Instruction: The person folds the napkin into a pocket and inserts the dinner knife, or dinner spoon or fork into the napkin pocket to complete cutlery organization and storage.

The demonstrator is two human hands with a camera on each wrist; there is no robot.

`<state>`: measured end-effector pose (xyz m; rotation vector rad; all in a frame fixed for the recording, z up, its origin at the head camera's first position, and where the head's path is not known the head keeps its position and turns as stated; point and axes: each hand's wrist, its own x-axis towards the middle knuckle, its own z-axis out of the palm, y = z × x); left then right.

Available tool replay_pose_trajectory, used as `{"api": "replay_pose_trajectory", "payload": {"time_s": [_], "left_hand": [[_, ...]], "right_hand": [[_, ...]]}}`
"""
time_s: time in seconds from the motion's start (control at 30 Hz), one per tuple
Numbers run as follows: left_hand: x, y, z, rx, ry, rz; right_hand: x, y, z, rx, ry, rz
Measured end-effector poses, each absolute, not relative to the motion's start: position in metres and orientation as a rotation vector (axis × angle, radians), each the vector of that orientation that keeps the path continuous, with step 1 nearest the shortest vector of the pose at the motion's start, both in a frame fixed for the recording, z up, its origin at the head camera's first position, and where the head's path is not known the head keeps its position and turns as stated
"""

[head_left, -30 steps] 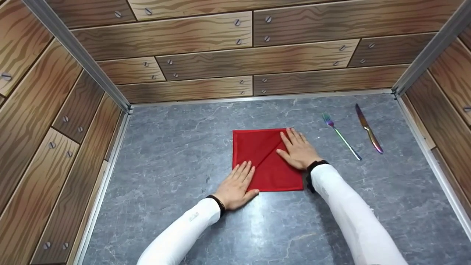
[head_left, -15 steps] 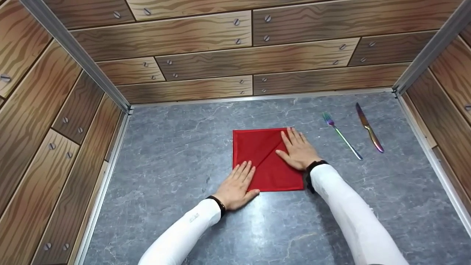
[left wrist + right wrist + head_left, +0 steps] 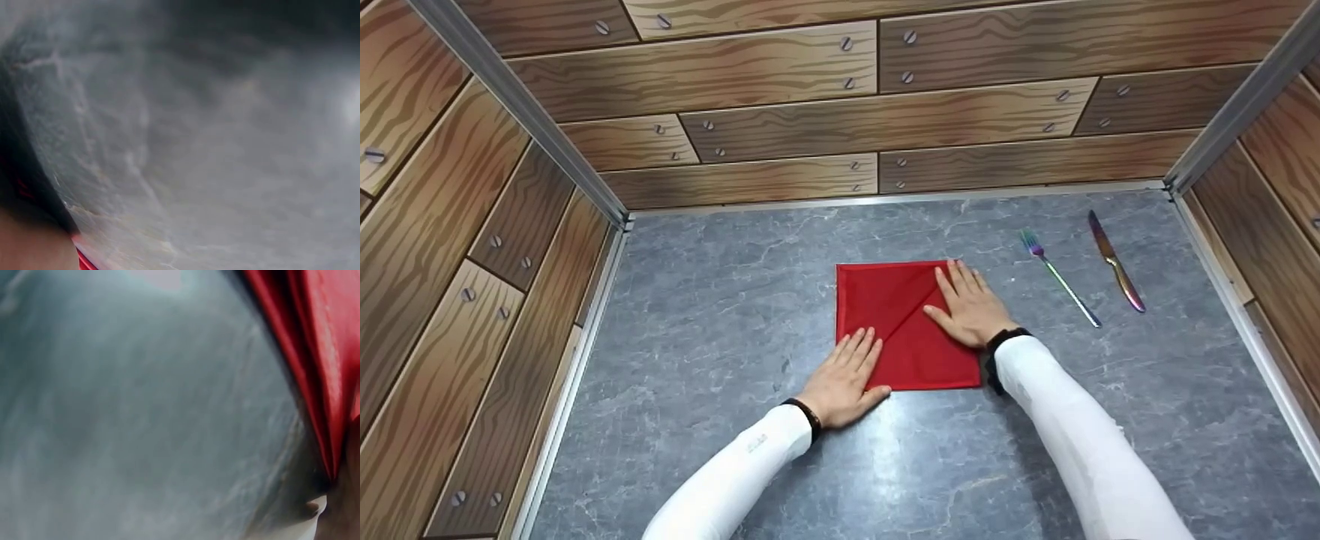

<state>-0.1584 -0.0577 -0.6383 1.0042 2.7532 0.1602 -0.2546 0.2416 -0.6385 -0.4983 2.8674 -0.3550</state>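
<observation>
You are working in a boxed-in booth [image 3: 442, 225]; wood-print walls [image 3: 765, 124] and metal strips [image 3: 519, 105] are bordering a gray surface [image 3: 712, 300].

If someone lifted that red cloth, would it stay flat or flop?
It would probably droop: the red cloth looks like thin fabric. Its folds may fall open, since layers part at the edge in the right wrist view. Rolling seems unlikely, as it lies flat.
</observation>
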Motion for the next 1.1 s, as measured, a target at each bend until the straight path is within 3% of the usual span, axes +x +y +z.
{"api": "replay_pose_trajectory", "payload": {"time_s": [0.77,1.1], "left_hand": [[-0.157,-0.058,-0.641,1.018,2.771,0.154],[-0.158,-0.056,-0.645,0.994,2.780,0.141]], "right_hand": [[-0.251,0.241,-0.640,-0.527,2.903,-0.378],[-0.256,0.239,-0.622,-0.442,2.848,-0.589]]}}
